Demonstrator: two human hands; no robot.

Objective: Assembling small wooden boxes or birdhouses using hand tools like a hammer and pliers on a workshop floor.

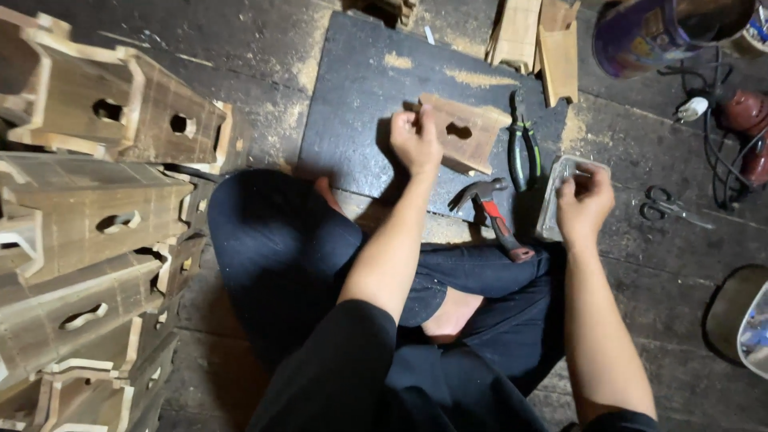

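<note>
**Cross-legged on the floor, one hand on the wood, one in the nail box**

Nearest my view are the crossed legs in dark trousers (320, 264), with both forearms running up toward 12 o'clock. Left hand (414, 142) has its fingers curled shut on the near-left edge of a small wooden panel (468, 132) with a slot cut through it. That panel lies on a dark board (360, 104) spread over the floor, sawdust all round. Right hand (586, 204) is at about 2 o'clock, fingers bunched and dipped into a clear plastic box (560, 184); I can't tell if it's actually pinching anything.

A red-handled claw hammer (496, 216) lies between the hands, green-handled pliers (524, 152) just beyond it, scissors (664, 204) out at 3 o'clock. Stacked wooden boxes (88, 216) fill 9 o'clock.

Worry-wise: the hammer handle sits right at the knee, so a shifted leg could kick it. The panel is only held by one edge, so I reckon it could skid on the sawdust.
</note>
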